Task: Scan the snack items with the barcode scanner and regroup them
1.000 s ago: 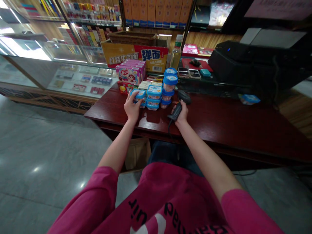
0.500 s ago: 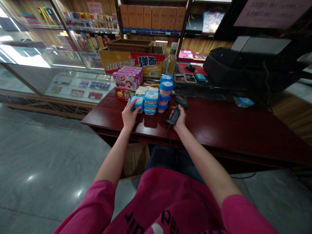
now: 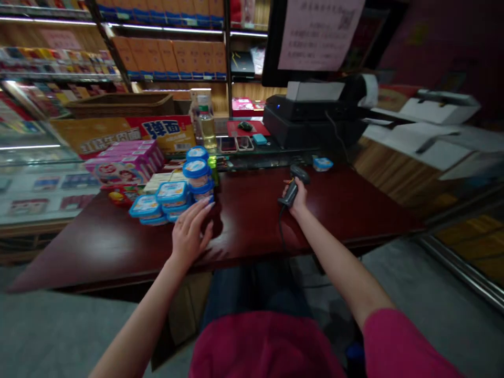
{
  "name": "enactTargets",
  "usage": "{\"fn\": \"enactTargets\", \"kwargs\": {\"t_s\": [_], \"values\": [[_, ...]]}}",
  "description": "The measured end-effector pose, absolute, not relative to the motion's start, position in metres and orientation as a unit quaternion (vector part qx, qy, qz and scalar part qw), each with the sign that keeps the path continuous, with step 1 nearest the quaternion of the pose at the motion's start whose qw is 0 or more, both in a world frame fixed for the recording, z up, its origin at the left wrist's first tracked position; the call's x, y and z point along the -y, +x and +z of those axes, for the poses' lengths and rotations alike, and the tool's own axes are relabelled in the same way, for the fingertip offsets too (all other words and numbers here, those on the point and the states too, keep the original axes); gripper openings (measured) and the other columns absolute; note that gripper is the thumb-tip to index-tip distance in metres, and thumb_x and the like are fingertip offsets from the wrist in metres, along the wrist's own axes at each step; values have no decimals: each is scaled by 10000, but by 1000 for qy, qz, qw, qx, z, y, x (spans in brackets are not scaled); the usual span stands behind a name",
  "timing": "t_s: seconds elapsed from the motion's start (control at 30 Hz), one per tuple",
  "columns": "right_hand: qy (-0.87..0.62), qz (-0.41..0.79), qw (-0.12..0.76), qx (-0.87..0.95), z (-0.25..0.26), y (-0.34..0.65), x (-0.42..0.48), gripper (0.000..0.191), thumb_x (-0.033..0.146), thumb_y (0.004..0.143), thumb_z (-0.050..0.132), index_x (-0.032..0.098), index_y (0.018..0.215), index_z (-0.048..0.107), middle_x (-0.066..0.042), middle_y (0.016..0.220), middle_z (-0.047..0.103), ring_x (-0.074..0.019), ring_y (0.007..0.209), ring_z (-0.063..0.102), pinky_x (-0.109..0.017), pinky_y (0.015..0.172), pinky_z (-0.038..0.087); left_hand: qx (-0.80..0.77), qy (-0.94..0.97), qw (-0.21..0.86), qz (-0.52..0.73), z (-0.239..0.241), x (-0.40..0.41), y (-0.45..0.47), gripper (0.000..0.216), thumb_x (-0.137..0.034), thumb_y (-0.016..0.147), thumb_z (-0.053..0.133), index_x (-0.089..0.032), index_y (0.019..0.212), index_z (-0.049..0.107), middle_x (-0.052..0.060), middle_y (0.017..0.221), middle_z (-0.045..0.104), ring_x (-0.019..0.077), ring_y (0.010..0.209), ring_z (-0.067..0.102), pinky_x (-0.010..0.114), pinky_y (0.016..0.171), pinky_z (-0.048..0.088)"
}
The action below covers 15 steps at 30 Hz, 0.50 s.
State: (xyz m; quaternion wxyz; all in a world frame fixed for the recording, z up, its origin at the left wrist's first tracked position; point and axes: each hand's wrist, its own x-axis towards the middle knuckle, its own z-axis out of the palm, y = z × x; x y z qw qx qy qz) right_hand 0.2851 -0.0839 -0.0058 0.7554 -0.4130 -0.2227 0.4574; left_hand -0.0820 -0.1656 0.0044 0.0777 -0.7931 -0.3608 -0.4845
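Note:
My right hand point(image 3: 299, 197) is wrapped round the handle of a black barcode scanner point(image 3: 289, 193), its head tilted up and its cord hanging down. My left hand point(image 3: 191, 228) is open, fingers stretched, just in front of the stacked tubs; whether the fingertips touch them I cannot tell. Square blue-lidded tubs point(image 3: 172, 194) stand in low stacks at its left. Round blue-lidded tubs point(image 3: 197, 170) are piled behind the fingers. One more blue-lidded tub point(image 3: 323, 164) sits apart, beyond the scanner on the right.
The dark red desk point(image 3: 252, 226) carries pink boxes point(image 3: 128, 163) and a noodle carton point(image 3: 177, 131) at the left. A bottle point(image 3: 207, 126) stands behind the tubs. Phones point(image 3: 236, 144) lie near a black printer-like machine point(image 3: 311, 126). Shelves and a glass case line the back and left.
My left hand has come off the square tub at the left and moved right, past the stacks. The scanner has shifted right in my right hand. The view has turned right.

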Motion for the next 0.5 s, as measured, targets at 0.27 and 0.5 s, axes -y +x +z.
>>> {"fn": "enactTargets", "kwargs": {"t_s": [0.27, 0.5], "values": [[-463, 308, 808, 193, -7, 420, 87, 371, 531, 786, 742, 180, 729, 638, 47, 483, 565, -88, 365, 507, -194, 365, 421, 229, -864, -182, -409, 6, 90, 131, 523, -190, 980, 510, -302, 1490, 470, 94, 1525, 535, 235, 1443, 500, 481, 1235, 407], [-521, 159, 825, 152, -16, 505, 66, 344, 532, 812, 723, 216, 740, 607, 62, 460, 552, -121, 382, 541, -220, 381, 417, 260, -736, -412, -470, -40, 28, 298, 530, -165, 885, 620, -241, 1402, 531, 132, 1407, 515, 239, 1267, 616, 477, 1133, 507]]}}
